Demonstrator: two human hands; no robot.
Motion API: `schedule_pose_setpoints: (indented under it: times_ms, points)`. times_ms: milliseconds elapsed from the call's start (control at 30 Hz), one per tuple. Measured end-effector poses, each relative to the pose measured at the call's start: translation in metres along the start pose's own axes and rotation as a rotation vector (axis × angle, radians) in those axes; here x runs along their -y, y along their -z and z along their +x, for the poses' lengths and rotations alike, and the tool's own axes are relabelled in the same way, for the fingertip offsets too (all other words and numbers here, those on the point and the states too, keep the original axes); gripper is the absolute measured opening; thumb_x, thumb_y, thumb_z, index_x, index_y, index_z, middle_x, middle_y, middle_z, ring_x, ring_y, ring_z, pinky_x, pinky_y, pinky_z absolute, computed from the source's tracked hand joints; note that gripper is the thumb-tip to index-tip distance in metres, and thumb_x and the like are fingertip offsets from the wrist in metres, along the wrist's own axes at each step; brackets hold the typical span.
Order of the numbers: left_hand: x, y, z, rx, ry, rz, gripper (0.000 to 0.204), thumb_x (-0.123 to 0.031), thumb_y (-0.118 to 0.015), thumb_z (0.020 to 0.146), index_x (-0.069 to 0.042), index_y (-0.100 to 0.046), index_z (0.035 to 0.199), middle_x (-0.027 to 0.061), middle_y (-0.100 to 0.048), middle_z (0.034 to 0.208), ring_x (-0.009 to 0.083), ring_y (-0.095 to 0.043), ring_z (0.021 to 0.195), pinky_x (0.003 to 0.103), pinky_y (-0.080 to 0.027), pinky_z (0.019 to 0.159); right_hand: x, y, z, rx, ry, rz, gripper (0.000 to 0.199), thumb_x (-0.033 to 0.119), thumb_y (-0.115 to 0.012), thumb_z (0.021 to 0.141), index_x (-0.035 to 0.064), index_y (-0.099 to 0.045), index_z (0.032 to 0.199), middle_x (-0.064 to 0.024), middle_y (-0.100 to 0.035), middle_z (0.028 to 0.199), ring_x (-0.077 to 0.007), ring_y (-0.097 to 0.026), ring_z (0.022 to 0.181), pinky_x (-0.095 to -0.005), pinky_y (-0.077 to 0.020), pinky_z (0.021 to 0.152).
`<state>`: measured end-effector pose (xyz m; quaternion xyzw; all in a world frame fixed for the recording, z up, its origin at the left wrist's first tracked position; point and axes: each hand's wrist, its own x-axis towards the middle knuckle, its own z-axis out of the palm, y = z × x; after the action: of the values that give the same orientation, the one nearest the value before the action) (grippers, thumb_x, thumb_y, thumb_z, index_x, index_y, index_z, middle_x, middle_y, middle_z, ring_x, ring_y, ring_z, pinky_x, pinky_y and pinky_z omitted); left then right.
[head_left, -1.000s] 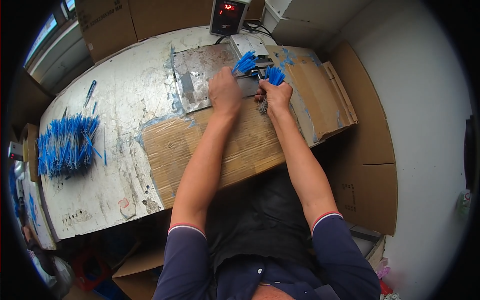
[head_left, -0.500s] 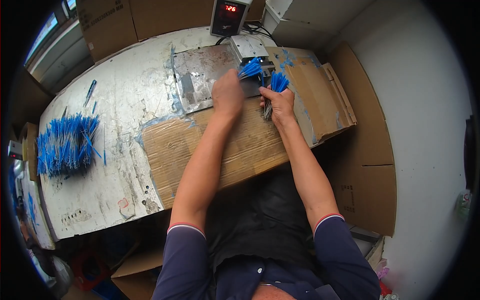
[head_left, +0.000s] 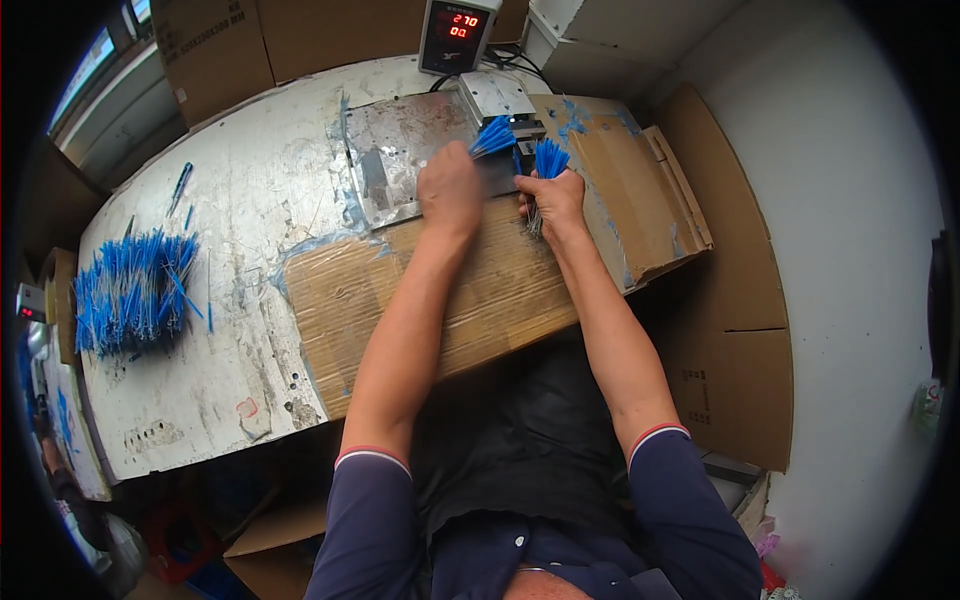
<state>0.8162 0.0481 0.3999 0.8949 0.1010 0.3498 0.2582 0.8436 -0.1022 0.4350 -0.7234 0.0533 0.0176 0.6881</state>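
My left hand (head_left: 450, 187) grips a small bundle of blue strands (head_left: 493, 136), their tips fanned toward a small metal machine (head_left: 497, 97) at the table's far edge. My right hand (head_left: 556, 198) holds a second bundle of blue strands (head_left: 549, 157) upright, with thin pale ends hanging below the fist. Both hands sit close together over a worn metal plate (head_left: 395, 165) and a flattened cardboard sheet (head_left: 480, 290) on the white table (head_left: 200, 330).
A large heap of blue strands (head_left: 130, 290) lies at the table's left side, with loose ones (head_left: 180, 185) beyond it. A box with a red digital display (head_left: 456, 32) stands behind the machine. Cardboard boxes (head_left: 260, 40) line the back; cardboard panels (head_left: 740, 300) lean at right.
Both hands have edged slightly toward the machine and shifted their blue bundles; the left bundle now points more to the machine.
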Motion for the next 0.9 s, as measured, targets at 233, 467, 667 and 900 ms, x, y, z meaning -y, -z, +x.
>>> schedule_pose_setpoints:
  times_ms: [233, 467, 667, 900]
  points:
    - [-0.004, 0.003, 0.004, -0.037, 0.163, -0.078, 0.007, -0.009, -0.059, 0.093, -0.005, -0.06, 0.098, 0.0176, -0.067, 0.089, 0.0383, -0.067, 0.087, 0.049, -0.051, 0.075, -0.001, -0.005, 0.015, -0.014, -0.003, -0.052, 0.019, -0.004, -0.079, 0.073, 0.0019, -0.062, 0.076, -0.0095, -0.064, 0.064, -0.0165, -0.062, 0.047, -0.0295, -0.0512, 0.04]
    - [-0.006, 0.002, 0.004, -0.146, 0.04, -0.128, 0.009, -0.011, -0.061, 0.091, -0.006, -0.062, 0.098, 0.0152, -0.067, 0.086, 0.0361, -0.065, 0.086, 0.048, -0.048, 0.077, 0.001, -0.009, 0.011, -0.065, 0.033, -0.034, 0.016, -0.002, -0.079, 0.078, -0.0009, -0.063, 0.082, -0.0113, -0.068, 0.074, -0.0178, -0.066, 0.054, -0.0315, -0.0553, 0.041]
    - [-0.005, 0.007, 0.002, -0.01, 0.03, -0.14, 0.008, -0.011, -0.06, 0.09, -0.006, -0.063, 0.095, 0.0152, -0.068, 0.088, 0.0352, -0.066, 0.088, 0.048, -0.048, 0.079, -0.002, 0.005, 0.0, 0.067, -0.009, 0.303, 0.012, 0.002, -0.075, 0.083, -0.0028, -0.066, 0.089, -0.01, -0.068, 0.078, -0.0198, -0.069, 0.061, -0.0321, -0.0598, 0.05]
    - [-0.007, 0.008, 0.002, 0.08, 0.031, -0.147, 0.01, -0.01, -0.056, 0.091, -0.006, -0.064, 0.095, 0.0169, -0.069, 0.09, 0.0372, -0.066, 0.09, 0.049, -0.048, 0.08, -0.004, 0.011, -0.006, 0.05, 0.019, 0.373, 0.01, -0.001, -0.074, 0.083, -0.0022, -0.066, 0.089, -0.0112, -0.07, 0.079, -0.0205, -0.07, 0.063, -0.0319, -0.0607, 0.053]
